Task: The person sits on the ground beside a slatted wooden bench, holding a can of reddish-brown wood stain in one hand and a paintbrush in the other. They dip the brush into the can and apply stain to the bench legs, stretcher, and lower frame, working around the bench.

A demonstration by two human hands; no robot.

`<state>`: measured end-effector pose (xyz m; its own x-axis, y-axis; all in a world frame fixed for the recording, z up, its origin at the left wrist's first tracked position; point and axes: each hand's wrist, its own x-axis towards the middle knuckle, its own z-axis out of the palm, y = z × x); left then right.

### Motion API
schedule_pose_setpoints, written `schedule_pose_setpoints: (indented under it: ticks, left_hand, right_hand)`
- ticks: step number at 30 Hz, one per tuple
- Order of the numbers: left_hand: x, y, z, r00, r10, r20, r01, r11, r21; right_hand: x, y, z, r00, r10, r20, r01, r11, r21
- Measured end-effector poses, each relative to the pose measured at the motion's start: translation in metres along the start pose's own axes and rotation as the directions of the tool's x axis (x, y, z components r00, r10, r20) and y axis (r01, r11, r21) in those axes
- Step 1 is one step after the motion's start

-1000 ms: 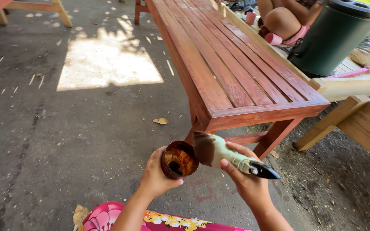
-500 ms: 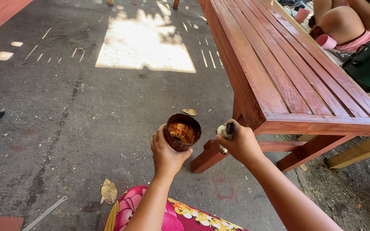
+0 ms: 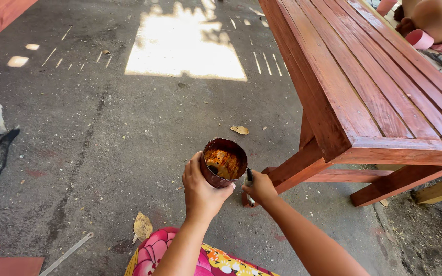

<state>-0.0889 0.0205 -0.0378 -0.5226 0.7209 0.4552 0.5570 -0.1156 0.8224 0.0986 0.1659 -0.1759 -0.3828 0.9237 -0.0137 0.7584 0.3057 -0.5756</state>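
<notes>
Head view: left hand [image 3: 200,191] grips stained can [image 3: 223,161]; right hand [image 3: 260,188] clamps brush handle [image 3: 249,178] beside red bench [image 3: 364,87].

Below our left hand [image 3: 200,191] and right hand [image 3: 259,188] we see a grey concrete floor [image 3: 103,148], stained and cracked. A dry leaf [image 3: 142,226] lies on it just left of our left wrist, and a smaller leaf [image 3: 240,130] lies beyond the hands, further from us. A pale thin strip [image 3: 67,253] lies on the floor down to the left of the hands. Far beyond them, a bright sunlit patch [image 3: 185,46] falls on the concrete. To the right of our right hand stands a red-stained slatted wooden bench [image 3: 384,92], its legs [image 3: 303,163] resting on the floor just beside that hand.
</notes>
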Motion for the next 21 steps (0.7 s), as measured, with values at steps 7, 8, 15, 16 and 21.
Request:
schedule_pose_setpoints:
  ticks: [7,8,15,16,21]
  left_hand:
    - [-0.002,-0.017,0.001,0.998,-0.064,0.023,0.064,0.998,-0.017]
    - [0.001,-0.017,0.001,0.998,-0.066,0.021,0.067,0.997,-0.023]
    - [0.012,-0.015,-0.001,0.996,-0.088,-0.011,0.088,0.996,-0.031]
    - [0.012,-0.016,0.001,0.995,-0.099,0.000,0.099,0.994,-0.041]
    - [0.010,-0.024,0.006,0.998,-0.056,0.003,0.056,0.996,-0.067]
  right_hand:
    - [0.029,0.010,0.021,0.998,0.044,0.033,-0.044,0.999,0.005]
    - [0.036,0.014,0.015,0.999,0.011,0.032,-0.012,1.000,0.026]
    - [0.033,0.010,0.050,0.996,0.087,0.028,-0.086,0.995,-0.045]
    - [0.034,0.009,0.054,0.996,0.080,0.034,-0.077,0.995,-0.066]
    - [0.055,0.008,0.032,0.999,0.052,0.000,-0.052,0.989,-0.139]
